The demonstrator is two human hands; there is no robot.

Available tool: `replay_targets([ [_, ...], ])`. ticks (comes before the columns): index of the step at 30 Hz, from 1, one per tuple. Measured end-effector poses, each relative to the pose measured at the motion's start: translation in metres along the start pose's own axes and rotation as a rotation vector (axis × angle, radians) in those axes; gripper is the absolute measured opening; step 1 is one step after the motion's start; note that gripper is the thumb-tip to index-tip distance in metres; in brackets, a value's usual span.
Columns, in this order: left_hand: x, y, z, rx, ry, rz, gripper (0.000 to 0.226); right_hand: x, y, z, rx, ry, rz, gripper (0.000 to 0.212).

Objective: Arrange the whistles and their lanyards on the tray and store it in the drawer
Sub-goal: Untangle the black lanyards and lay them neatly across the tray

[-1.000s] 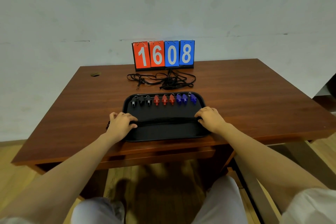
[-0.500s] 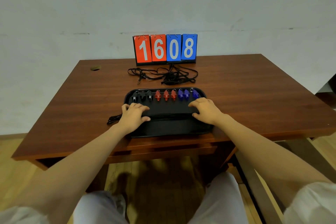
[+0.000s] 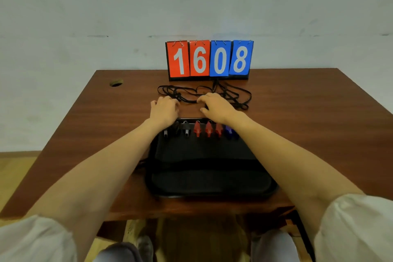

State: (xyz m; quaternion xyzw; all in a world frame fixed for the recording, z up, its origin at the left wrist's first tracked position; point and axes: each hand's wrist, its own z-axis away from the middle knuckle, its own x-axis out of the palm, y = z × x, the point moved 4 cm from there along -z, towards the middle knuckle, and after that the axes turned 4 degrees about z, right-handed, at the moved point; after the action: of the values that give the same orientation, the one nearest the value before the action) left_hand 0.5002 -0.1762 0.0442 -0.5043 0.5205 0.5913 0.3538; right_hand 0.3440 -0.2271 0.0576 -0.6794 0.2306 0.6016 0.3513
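A black tray [image 3: 212, 194] lies at the table's near edge. Along its far side runs a row of whistles: black ones [image 3: 186, 130], red ones [image 3: 208, 129] and blue ones [image 3: 228, 132], partly hidden by my forearms. One black lanyard [image 3: 202, 165] stretches across the tray's middle. Beyond the tray, a tangle of loose black lanyards [image 3: 238, 97] lies on the wood. My left hand [image 3: 164, 109] has its fingers curled down onto the tangle's left part. My right hand [image 3: 217, 107] curls over its middle. The fingertips are hidden.
A flip scoreboard [image 3: 209, 59] reading 1608 stands at the back of the brown wooden table [image 3: 308, 125], right behind the lanyards. A cable hole [image 3: 116, 83] sits at the far left. The white wall rises directly behind the table.
Both hands left the lanyard laid across the tray and reached forward over the whistles to the loose lanyard pile. The camera leaned closer to the table.
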Motion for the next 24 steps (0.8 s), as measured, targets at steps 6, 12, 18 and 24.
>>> replay_targets([
  [6,0.025,-0.050,-0.058,-0.036,-0.114,0.025,0.031,0.040,-0.016,-0.082,0.004,-0.196,-0.073,0.036],
  [12,0.036,-0.070,-0.095,0.034,-0.093,0.058,0.055,0.078,-0.032,-0.120,-0.063,-0.203,-0.073,0.031],
  [18,0.059,-0.073,-0.114,0.121,-0.223,-0.066,0.050,0.083,-0.026,-0.133,0.007,-0.068,-0.014,0.027],
  [24,0.055,-0.072,-0.103,0.011,-0.117,-0.138,0.039,0.073,-0.005,-0.120,0.074,-0.090,-0.015,0.022],
])
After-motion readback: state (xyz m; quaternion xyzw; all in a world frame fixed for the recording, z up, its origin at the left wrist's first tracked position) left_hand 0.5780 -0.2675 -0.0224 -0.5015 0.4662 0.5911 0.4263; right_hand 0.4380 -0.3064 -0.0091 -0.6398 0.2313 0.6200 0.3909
